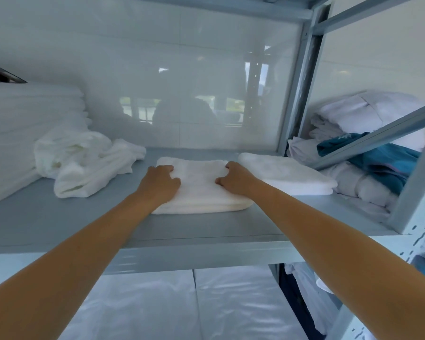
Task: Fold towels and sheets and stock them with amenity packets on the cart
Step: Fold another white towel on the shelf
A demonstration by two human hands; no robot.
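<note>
Now my left hand (161,179) and right hand (233,177) grip the plush, rectangular folded white towel (199,192) on the smooth grey metal shelf (59,224)

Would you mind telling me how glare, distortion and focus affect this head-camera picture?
Head view: the glossy back wall mirrors windows and a silhouette, hazing it; wide-angle distortion bows the shelf edge and slants the upright post; cool, even light with faint shadows; the towel under both hands looks washed out, its texture soft.
</note>
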